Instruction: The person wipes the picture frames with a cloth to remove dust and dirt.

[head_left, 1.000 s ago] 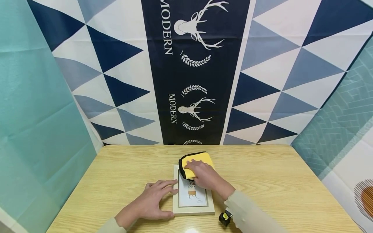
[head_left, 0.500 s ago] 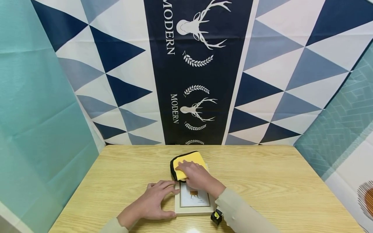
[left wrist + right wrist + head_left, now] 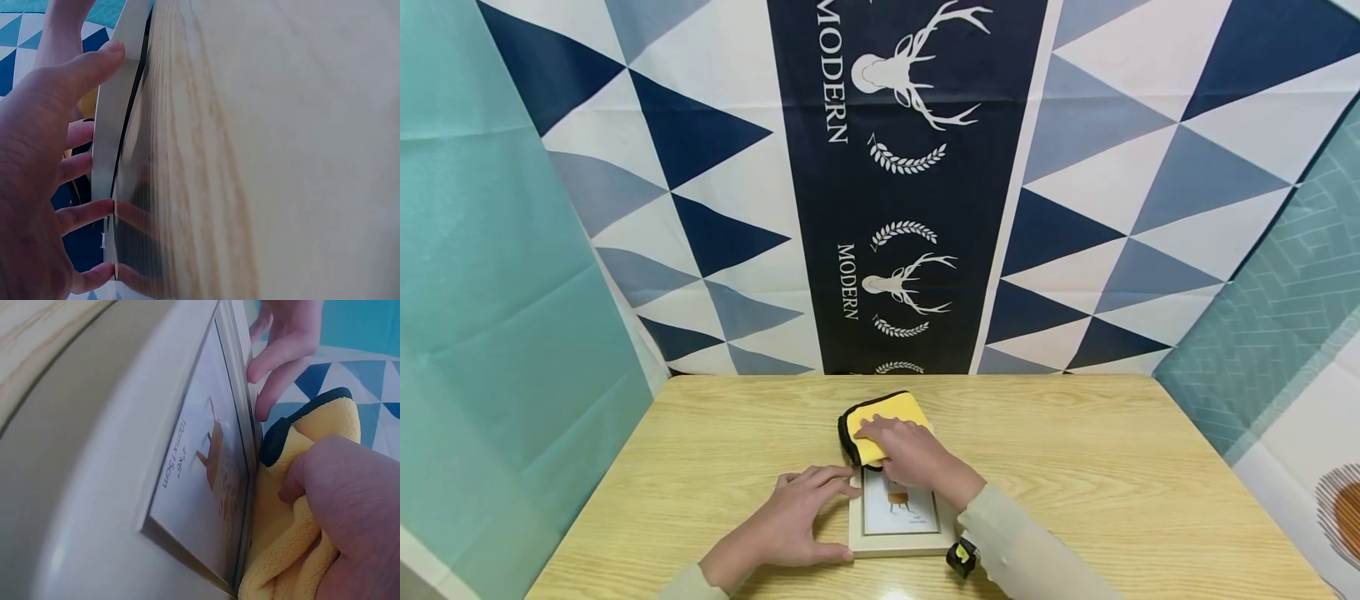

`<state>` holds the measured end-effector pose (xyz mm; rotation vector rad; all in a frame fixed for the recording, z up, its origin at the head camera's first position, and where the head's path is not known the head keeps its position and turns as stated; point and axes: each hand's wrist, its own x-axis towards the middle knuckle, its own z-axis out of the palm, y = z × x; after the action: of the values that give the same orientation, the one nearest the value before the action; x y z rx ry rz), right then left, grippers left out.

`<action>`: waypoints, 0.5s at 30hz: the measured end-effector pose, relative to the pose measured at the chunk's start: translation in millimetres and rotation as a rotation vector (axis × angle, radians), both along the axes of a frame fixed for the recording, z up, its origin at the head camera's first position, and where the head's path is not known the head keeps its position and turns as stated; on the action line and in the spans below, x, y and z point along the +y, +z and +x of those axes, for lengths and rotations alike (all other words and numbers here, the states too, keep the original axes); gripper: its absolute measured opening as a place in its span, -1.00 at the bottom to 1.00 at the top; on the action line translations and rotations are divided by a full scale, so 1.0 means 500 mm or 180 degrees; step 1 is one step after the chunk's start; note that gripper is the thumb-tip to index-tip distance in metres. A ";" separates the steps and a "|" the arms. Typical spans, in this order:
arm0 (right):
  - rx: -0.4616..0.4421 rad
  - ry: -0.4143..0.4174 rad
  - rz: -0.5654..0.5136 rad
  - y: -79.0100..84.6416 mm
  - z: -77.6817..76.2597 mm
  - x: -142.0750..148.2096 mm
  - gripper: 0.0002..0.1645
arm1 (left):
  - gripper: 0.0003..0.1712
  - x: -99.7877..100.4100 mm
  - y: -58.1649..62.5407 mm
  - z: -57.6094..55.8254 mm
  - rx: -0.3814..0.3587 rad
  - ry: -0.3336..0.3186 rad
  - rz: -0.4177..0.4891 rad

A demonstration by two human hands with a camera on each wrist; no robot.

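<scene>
Frame (image 3: 901, 548), pale and flat on the wooden table (image 3: 730, 425), extends nearward from under the grip of the right hand (image 3: 910, 452), and within its border we see a print (image 3: 900, 505) with a brown chair drawing and small lettering. That hand lies palm down, closed on a yellow cloth (image 3: 901, 407) with black edging, covering the frame's far end; we cannot make out every finger. Left of this grip, the left hand (image 3: 799, 517) spreads fingers and thumb along the frame's side, touching without clasping. Nearer than the grip, beside the right sleeve (image 3: 1030, 546), we notice a small black object (image 3: 962, 557).
</scene>
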<state>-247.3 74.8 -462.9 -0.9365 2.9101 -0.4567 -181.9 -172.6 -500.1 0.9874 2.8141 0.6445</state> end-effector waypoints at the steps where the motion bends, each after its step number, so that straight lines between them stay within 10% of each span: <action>1: -0.0009 -0.0001 -0.0004 0.000 0.000 0.002 -0.36 | -0.12 0.000 0.000 0.000 0.0005 0.0003 0.0001; 15: -0.0019 -0.0015 -0.0149 -0.003 -0.001 0.041 -0.37 | -0.16 0.000 -0.004 0.002 0.0059 0.0027 0.0064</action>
<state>-247.6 95.5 -464.2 -0.9327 2.9089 -0.5290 -181.1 -172.5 -502.2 0.9907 2.8348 0.6695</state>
